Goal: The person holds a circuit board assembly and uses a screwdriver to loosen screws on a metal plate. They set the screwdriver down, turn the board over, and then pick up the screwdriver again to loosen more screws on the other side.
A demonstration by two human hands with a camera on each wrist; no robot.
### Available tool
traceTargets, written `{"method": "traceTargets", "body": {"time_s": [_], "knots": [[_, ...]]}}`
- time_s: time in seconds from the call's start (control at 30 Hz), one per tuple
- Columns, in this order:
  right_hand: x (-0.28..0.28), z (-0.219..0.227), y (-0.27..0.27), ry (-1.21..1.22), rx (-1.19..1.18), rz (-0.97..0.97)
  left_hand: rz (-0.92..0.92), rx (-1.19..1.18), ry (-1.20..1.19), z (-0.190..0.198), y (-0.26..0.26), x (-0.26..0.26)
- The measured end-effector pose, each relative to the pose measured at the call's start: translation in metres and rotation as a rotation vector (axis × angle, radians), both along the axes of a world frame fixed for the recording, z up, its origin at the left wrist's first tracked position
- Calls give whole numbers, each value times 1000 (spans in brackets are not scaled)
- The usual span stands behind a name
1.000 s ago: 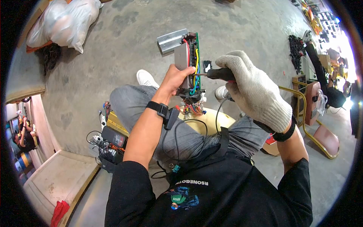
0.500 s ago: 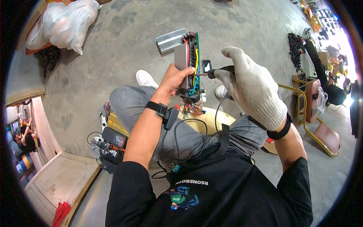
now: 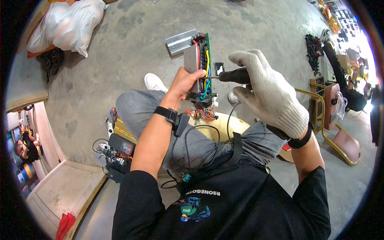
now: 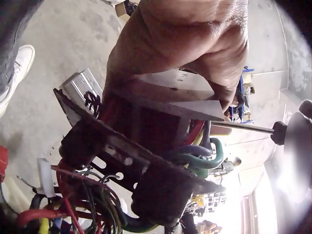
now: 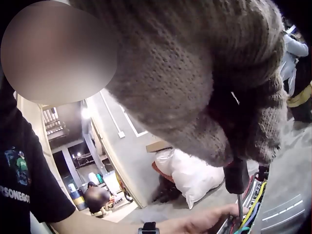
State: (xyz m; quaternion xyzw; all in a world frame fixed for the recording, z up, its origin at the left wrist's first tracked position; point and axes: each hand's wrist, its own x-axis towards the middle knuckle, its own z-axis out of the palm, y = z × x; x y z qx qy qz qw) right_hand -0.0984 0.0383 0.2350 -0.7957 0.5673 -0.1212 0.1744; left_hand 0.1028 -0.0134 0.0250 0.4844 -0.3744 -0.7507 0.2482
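Observation:
My bare left hand (image 3: 185,84) grips a circuit board assembly with a grey metal plate (image 3: 192,59), holding it upright; yellow, red and blue-green wires run along its right side. The thumb lies across the plate's edge. In the gloved right hand (image 3: 274,96) is a screwdriver (image 3: 236,75) with a black handle, its shaft pointing left to the assembly just beside the left thumb. The tip is hidden among the wires. From the left wrist, the dark end bracket (image 4: 122,151) and a tangle of wires below it show; from the right wrist, gloved fingers (image 5: 265,131) surround the handle.
A finned metal heatsink (image 3: 181,42) lies on the concrete floor behind the assembly, with a small black part (image 3: 219,69) to the right. Wired electronics (image 3: 116,154) sit by the left knee. A gold-framed chair (image 3: 320,108) stands right, white bags (image 3: 68,24) far left.
The gloved right hand shifts its fingers along the screwdriver handle, turning over and back, and more of the handle shows now. The left hand and the assembly stay in place.

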Motion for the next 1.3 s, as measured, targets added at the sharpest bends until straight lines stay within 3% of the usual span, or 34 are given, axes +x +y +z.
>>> {"method": "traceTargets", "body": {"time_s": [0.07, 0.17, 0.23, 0.33, 0.43, 0.63, 0.73, 0.83, 0.87, 0.93, 1.07, 1.23, 1.27, 1.3], "knots": [[0, -1, 0, -9, -49, 93, -13, 1, -25, 0, -1, 0], [5, -3, 1, 62, 29, -17, -11, -16, -16, -6, -1, 0], [6, -4, -1, 102, 117, -190, 0, -5, 23, -9, 0, -2], [5, 6, 2, -45, 31, -55, 1, -1, 25, -11, 0, -1], [-3, 2, -1, -4, -12, 100, -6, -12, 3, -4, -1, 0], [5, 1, -1, 105, 172, -204, 11, -17, 43, -10, 0, -2], [0, 1, 1, -34, -7, -32, 20, -11, 25, -8, 0, -1], [-4, -3, 0, -46, -17, 92, 9, -14, 22, -1, 0, 0], [0, -2, 1, -44, -18, 93, 10, -15, 23, -1, 0, 0], [9, 1, 3, 46, 189, -213, -3, 3, 1, -2, 0, 0], [3, -3, 7, -29, 130, -204, 28, -17, 37, -4, 3, -1], [-4, -3, 2, -42, -46, 76, 0, -1, 8, -2, 0, 0], [0, -2, 2, -40, -47, 76, 0, -2, 9, -4, 0, 0], [6, -1, 2, 34, 74, -88, -4, -2, 2, -4, 0, -1]]}}
